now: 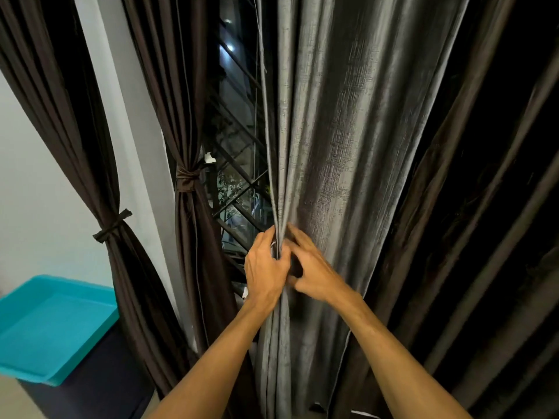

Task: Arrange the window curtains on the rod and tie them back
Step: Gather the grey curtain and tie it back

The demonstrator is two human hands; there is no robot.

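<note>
Grey curtain (348,131): hangs mid-view, left edge gathered into tight folds.
Left hand (264,267): curls round those folds at the grey curtain's left edge, gripping them.
Right hand (314,267): just right of the left hand, fingers spread against the same folds; blurred, grip cannot be told.
Brown curtain (193,237): left of the grey curtain, cinched by a knotted tie-back (187,178).
Window grille (239,146): between brown curtain and grey curtain.
Dark curtain (484,207): just right of the grey curtain.
Teal tray (54,325): low, far left of the grey curtain.
</note>
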